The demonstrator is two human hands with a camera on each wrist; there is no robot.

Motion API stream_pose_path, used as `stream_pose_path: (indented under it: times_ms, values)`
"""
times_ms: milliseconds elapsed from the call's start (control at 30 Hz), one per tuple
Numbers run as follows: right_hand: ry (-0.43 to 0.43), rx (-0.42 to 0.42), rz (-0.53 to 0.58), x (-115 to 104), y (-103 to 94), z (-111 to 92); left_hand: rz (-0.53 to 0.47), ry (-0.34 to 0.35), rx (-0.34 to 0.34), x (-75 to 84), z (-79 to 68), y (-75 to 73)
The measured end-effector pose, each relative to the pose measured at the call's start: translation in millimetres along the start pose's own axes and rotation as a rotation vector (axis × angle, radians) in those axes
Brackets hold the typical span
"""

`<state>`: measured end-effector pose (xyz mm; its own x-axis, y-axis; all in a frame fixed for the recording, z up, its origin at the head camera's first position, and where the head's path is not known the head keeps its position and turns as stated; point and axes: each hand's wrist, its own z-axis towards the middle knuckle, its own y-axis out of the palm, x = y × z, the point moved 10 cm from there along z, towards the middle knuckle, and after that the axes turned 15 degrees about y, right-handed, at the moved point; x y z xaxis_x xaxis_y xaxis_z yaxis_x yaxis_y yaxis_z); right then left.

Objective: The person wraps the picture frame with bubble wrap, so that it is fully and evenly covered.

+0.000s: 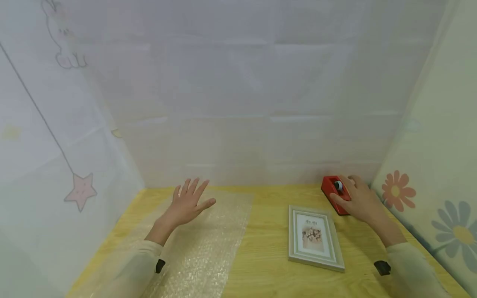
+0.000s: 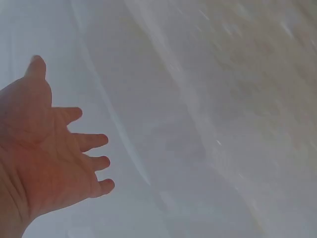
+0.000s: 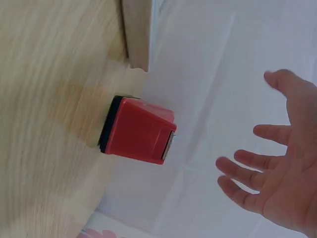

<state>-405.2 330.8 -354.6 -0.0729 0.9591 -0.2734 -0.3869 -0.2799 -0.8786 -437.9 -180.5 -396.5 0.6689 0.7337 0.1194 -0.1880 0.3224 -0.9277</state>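
Note:
My left hand (image 1: 187, 207) is held over a sheet of bubble wrap (image 1: 201, 244) on the left part of the table, fingers spread and holding nothing. In the left wrist view its palm (image 2: 49, 153) faces the camera. On the right, a red tape dispenser (image 1: 331, 188) stands near the back corner, and my right hand (image 1: 359, 200) overlaps it in the head view. The right wrist view shows that hand apart from the dispenser (image 3: 138, 131), its fingers loosely extended around nothing. A picture frame (image 1: 314, 238) with a pale border lies face up, left of the right hand.
The wooden table (image 1: 268, 252) meets a pale back wall covering (image 1: 238, 145). Patterned side panels rise left (image 1: 44, 198) and right (image 1: 439, 165), close to the table edges. Each sleeve has a black strap piece near the wrist.

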Motion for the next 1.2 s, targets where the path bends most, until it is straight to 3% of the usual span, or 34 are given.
stream_pose_path:
  times_ms: [200,367,567,833,933,1067,1200]
  values:
    - [-0.033,-0.007,0.084,0,-3.0,-16,0.034,0.146,0.093,61.3,24.5,-16.9]
    - [-0.070,-0.007,0.195,-3,0.2,-24,0.034,0.234,0.120,100.6,32.9,-16.9]
    - [-0.107,-0.032,0.238,-3,5.2,-31,0.030,0.288,0.048,133.1,43.0,3.0]
    - [-0.085,-0.106,0.243,2,17.2,-30,0.003,0.291,-0.069,162.5,63.7,27.3]
    - [-0.038,-0.175,0.267,5,28.0,-33,-0.095,0.260,-0.123,167.6,64.8,39.2]
    - [0.067,-0.313,0.380,12,44.6,-41,-0.341,0.201,-0.192,172.5,62.9,58.9]
    - [0.168,-0.416,0.538,17,52.5,-46,-0.505,0.169,-0.190,178.9,70.2,67.9]
